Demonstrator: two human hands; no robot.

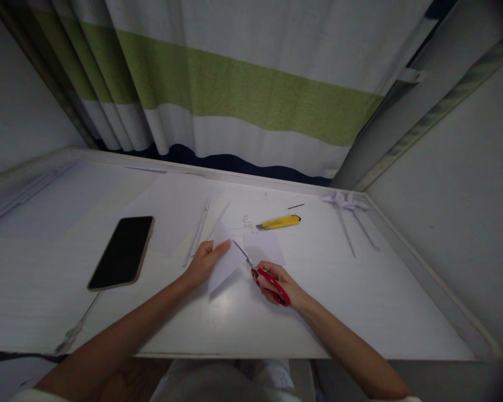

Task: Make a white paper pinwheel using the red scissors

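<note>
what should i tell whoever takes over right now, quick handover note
Left hand: pinches a folded white paper lifted off the white table.
Right hand: grip on red-handled scissors, blades at the paper's edge.
Nearby: a loose paper piece, yellow utility knife, phone, thin paper sticks, paper pinwheels.
Done: cut barely begun, if at all.
Left: the cut through the paper.

— What does the folded white paper (225,258) look like?
— A pointed, roughly triangular piece, lifted off the desk (360,301), its tip up and its long edge slanting down; it stands just left of the scissors.
— And the scissors (263,273)?
— Red handles, slim metal blades slightly parted, tips touching the paper's right edge, handles lying down and right of it.
</note>
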